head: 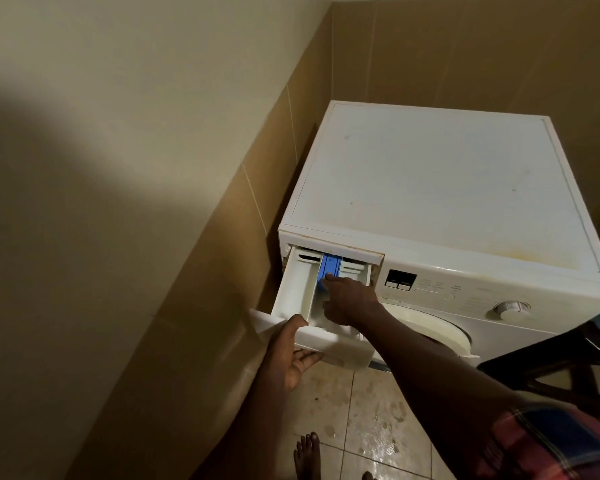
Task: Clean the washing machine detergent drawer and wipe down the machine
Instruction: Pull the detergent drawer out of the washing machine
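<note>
A white front-loading washing machine [440, 188] stands in the corner. Its white detergent drawer [293, 296] is pulled far out at the upper left of the front. My left hand [291, 355] grips the drawer's front panel, thumb over the top edge and fingers underneath. My right hand [349, 299] reaches into the drawer, its forefinger pressing the blue insert [328, 266] in the middle compartment. The other fingers are curled down inside the drawer.
A tiled wall [222, 237] runs close along the machine's left side. The round door [437, 330] sits below my right arm, the control knob [510, 308] to the right. The floor tiles [378, 427] are wet. A dark frame [568, 368] stands at the right.
</note>
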{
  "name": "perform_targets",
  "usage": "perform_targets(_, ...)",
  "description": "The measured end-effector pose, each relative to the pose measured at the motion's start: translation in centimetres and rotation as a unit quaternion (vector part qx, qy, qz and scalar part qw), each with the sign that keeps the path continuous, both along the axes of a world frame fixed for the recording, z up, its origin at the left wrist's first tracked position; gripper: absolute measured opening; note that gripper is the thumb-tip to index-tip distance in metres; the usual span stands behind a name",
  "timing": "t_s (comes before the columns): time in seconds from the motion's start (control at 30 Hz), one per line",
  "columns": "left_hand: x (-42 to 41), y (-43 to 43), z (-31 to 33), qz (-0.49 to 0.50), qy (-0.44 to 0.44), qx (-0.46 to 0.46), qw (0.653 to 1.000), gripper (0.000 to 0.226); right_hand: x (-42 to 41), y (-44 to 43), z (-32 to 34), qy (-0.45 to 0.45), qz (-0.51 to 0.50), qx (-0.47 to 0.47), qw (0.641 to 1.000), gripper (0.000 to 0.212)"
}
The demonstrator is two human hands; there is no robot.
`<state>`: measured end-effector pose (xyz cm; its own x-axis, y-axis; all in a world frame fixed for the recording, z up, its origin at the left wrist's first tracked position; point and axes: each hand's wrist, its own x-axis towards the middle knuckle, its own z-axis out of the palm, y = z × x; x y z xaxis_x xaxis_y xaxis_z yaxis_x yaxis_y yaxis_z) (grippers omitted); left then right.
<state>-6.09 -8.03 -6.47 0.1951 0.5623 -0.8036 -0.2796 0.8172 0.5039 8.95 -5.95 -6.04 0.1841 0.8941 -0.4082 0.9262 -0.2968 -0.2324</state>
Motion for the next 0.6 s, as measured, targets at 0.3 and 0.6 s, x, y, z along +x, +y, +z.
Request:
perform_targets(0.3, -5.2, -2.0, -0.2, -0.075, -0.008, -0.016, 0.997, 0.058, 0.5, -4.2, 0.8, 0.181, -0.070, 0.083, 0.977, 0.041)
perform_targets(0.6, -3.2, -5.4, 1.4, -0.222, 0.050, -0.013, 0.974, 0.026, 5.4, -13.0, 3.5, 0.143, -0.244, 0.148, 0.948, 0.055)
